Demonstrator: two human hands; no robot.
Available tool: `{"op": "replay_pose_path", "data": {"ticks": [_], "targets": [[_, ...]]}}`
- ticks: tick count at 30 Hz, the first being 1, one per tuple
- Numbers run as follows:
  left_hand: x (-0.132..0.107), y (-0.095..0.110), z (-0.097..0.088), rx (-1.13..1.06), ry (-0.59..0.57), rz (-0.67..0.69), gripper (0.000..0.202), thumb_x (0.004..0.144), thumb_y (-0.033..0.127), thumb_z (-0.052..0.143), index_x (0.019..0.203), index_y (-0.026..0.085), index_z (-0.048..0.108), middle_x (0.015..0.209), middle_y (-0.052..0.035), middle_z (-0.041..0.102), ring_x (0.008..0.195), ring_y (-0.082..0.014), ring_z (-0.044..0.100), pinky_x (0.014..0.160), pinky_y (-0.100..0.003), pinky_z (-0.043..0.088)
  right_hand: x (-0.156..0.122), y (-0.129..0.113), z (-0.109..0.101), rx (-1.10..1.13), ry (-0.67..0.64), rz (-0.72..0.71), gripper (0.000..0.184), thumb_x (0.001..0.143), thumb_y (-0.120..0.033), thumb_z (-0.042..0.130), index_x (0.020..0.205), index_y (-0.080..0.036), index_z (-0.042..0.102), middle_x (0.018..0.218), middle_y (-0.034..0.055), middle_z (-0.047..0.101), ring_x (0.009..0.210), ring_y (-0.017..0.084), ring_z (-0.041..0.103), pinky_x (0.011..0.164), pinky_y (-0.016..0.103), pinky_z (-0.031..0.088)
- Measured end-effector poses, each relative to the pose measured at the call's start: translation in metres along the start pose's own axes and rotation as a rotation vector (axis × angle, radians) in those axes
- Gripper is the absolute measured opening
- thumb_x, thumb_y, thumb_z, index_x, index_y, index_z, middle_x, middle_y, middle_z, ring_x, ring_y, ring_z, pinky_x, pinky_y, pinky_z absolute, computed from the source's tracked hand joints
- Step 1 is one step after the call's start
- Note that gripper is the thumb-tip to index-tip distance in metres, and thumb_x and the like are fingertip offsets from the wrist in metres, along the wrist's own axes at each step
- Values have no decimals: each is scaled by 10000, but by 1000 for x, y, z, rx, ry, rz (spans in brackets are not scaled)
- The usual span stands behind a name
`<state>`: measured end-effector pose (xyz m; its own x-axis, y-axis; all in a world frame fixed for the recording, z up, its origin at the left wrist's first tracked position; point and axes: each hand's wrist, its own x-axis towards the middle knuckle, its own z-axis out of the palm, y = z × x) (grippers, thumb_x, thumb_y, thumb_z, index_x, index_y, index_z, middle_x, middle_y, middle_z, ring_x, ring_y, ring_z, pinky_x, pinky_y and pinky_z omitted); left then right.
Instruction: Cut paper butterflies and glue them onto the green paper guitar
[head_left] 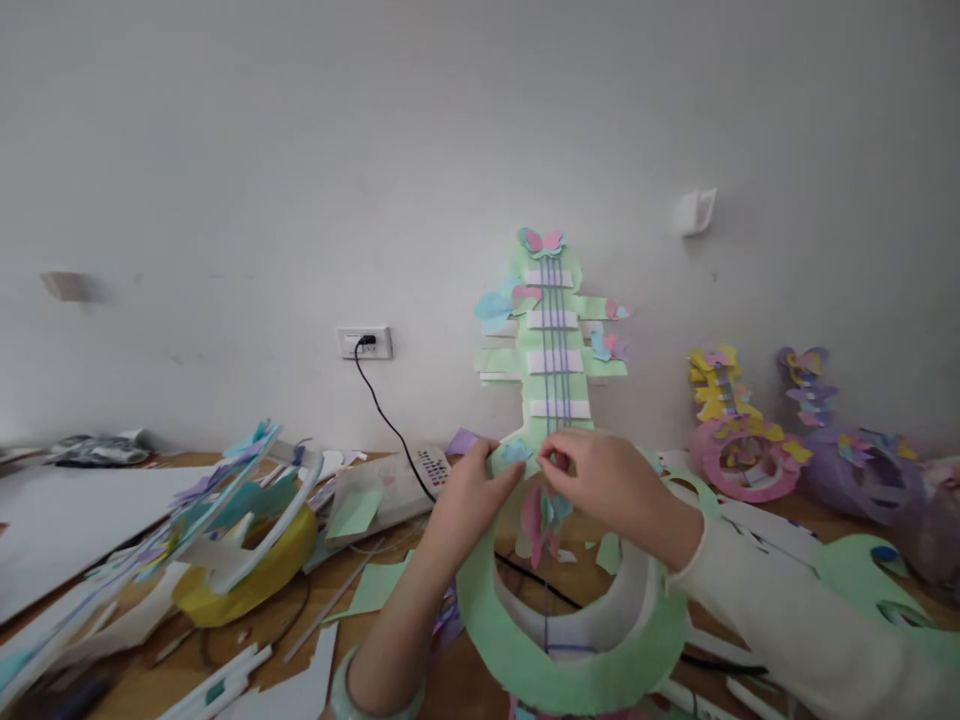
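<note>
A light green paper guitar (574, 685) stands upright before me, with a ring-shaped body and a long neck. Purple strings (555, 345) run down the neck over white paper strips, and paper butterflies (541, 243) decorate it. My left hand (474, 495) grips the upper left edge of the body, thumb near a small blue flower (516, 452). At the base of the neck, where the strings come down, the fingers of my right hand (604, 480) are pinched together; what lies between them is too small to tell. Below hangs a pink and blue paper butterfly (536, 525).
Paper scraps (379, 588) litter the wooden table. To the left lies a yellow and white paper piece (247, 590). A black cord (386, 410) drops from a wall socket (365, 343). Pink-yellow (742, 465) and purple (847, 475) paper guitars lean at right.
</note>
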<state>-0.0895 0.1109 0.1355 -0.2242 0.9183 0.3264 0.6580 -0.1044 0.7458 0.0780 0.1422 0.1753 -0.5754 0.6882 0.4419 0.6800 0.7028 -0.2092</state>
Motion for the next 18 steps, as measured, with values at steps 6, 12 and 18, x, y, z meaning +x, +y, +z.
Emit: {"op": "replay_pose_path", "data": {"ticks": [6,12,18], "targets": [[6,3,2,-97,11,44,181,765,363,521,782,201,599,787,-13,684,801,-206,633,726,-286,474,-23,-1,32,15,6,-40,374,878,-157,425,1183,-200,637,1044,72,721,869,234,675,695,332,475],[5,2,6,-177,37,9,186,758,349,515,776,188,606,762,-21,665,788,-212,623,722,-294,470,-23,0,38,-37,33,-43,443,875,-135,400,1267,-196,596,1066,87,723,830,241,687,659,341,500],[4,5,6,-177,47,-21,165,749,340,517,733,193,591,716,-4,636,757,-211,613,688,-296,464,-23,4,40,-67,41,-75,448,883,-119,396,1289,-181,575,1054,99,720,803,247,688,654,354,512]]}}
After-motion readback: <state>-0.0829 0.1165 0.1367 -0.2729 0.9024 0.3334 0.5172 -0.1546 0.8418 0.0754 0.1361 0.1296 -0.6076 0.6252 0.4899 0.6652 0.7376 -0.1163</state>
